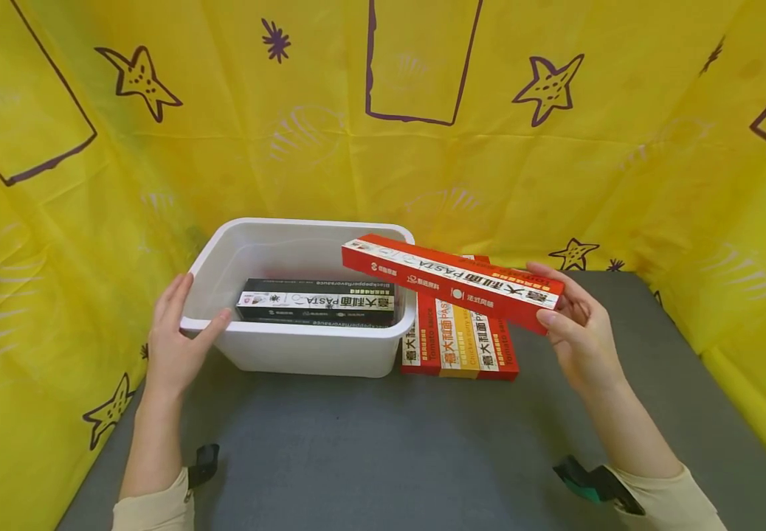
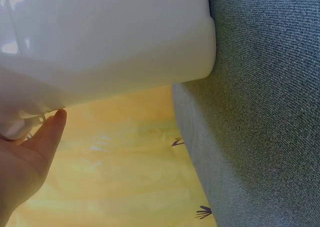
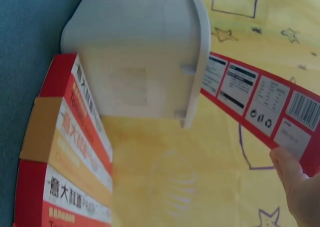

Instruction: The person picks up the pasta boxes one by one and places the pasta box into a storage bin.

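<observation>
My left hand [image 1: 173,345] grips the near left corner of a white plastic bin [image 1: 310,355], thumb on the front rim and fingers along the left side. Inside the bin lie black pasta boxes [image 1: 316,302]. A long red pasta box [image 1: 446,280] is pinched at its right end by my right hand [image 1: 581,335]. Its far end tilts up over the bin's right rim; in the right wrist view its printed underside [image 3: 260,99] shows. Beneath it, to the right of the bin, red tomato and yellow chicken curry pasta boxes [image 1: 459,343] lie side by side on the table.
The dark grey table [image 1: 356,450] runs out in front of the bin and to the right. Yellow cloth [image 1: 330,169] with drawn starfish hangs behind and at both sides. Black straps [image 1: 595,483] hang at the wrists.
</observation>
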Tool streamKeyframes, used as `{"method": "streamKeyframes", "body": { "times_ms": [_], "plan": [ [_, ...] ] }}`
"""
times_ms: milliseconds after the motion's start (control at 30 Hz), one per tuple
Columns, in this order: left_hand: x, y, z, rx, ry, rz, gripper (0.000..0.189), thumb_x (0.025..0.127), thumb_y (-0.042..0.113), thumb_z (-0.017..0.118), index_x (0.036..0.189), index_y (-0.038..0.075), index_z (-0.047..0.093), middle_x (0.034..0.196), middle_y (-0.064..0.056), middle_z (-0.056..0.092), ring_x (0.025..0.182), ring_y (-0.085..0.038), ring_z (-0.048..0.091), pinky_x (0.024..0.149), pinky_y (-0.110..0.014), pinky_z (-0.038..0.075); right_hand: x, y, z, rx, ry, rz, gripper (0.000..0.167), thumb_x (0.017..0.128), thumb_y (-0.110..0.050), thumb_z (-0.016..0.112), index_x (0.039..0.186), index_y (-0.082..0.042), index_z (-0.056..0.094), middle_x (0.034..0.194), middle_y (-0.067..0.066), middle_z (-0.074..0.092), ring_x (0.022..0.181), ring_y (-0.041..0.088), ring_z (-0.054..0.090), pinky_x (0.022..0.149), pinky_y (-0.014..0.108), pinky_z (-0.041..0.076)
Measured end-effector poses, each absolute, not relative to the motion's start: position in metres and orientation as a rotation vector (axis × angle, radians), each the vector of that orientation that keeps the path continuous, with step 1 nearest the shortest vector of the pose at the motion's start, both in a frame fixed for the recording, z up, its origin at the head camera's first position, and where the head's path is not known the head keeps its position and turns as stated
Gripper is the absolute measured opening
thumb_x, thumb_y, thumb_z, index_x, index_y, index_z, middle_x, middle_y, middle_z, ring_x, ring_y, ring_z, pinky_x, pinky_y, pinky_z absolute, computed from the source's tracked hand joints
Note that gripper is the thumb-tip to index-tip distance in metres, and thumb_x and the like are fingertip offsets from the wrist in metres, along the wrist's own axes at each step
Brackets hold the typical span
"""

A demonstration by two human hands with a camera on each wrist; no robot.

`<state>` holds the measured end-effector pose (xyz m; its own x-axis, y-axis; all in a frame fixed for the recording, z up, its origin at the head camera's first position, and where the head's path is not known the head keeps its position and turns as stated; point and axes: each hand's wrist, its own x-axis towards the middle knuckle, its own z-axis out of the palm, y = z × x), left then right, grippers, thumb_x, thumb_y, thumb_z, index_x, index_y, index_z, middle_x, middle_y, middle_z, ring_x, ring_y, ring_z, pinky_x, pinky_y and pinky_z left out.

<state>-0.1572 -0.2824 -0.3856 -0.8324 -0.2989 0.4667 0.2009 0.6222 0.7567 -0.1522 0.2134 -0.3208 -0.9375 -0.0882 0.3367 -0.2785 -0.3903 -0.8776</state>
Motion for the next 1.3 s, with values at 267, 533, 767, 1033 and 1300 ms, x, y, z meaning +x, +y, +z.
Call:
{"method": "streamKeyframes", "body": {
  "times_ms": [267,533,767,1033,1300],
  "plan": [
    [-0.157,-0.282,-0.385,0.085,-2.284,-1.155,0.076,0.082,0.022,0.076,0.149,0.021,0.042,0.154,0.000,0.035,0.140,-0.025,0.031,0.114,-0.052,0.022,-0.161,0.197,-0.320,0.530,-1.832,2.471,0.047,0.088,0.006,0.051,0.135,-0.003,0.054,0.121,0.014,0.053,0.112,0.026,0.050,0.086,0.031,0.055],
    [-0.157,-0.282,-0.385,0.097,-2.299,-1.162,0.076,0.083,0.024,0.075,0.150,0.024,0.041,0.155,0.002,0.034,0.140,-0.025,0.030,0.114,-0.054,0.022,-0.171,0.188,-0.322,0.574,-1.934,2.457,0.049,0.088,0.002,0.055,0.137,-0.005,0.054,0.124,0.011,0.054,0.112,0.025,0.052,0.085,0.033,0.055],
    [-0.156,-0.282,-0.386,0.103,-2.300,-1.169,0.076,0.083,0.024,0.076,0.150,0.024,0.041,0.155,0.003,0.034,0.140,-0.025,0.030,0.114,-0.053,0.021,-0.178,0.180,-0.323,0.625,-1.966,2.476,0.048,0.089,-0.001,0.056,0.136,-0.007,0.054,0.127,0.012,0.052,0.114,0.026,0.050,0.087,0.033,0.054],
    [-0.157,-0.282,-0.385,0.097,-2.292,-1.156,0.076,0.082,0.023,0.076,0.150,0.022,0.042,0.154,0.002,0.035,0.140,-0.024,0.031,0.114,-0.052,0.022,-0.189,0.172,-0.323,0.636,-1.998,2.472,0.045,0.089,-0.004,0.056,0.133,-0.012,0.051,0.125,0.010,0.053,0.111,0.025,0.052,0.088,0.032,0.054],
    [-0.157,-0.282,-0.385,0.103,-2.294,-1.158,0.076,0.082,0.023,0.076,0.150,0.022,0.042,0.154,0.003,0.034,0.140,-0.024,0.030,0.114,-0.052,0.022,-0.198,0.160,-0.323,0.604,-2.218,2.331,0.052,0.089,-0.005,0.060,0.139,-0.005,0.044,0.127,0.011,0.054,0.108,0.024,0.057,0.084,0.034,0.055]
  ]
}}
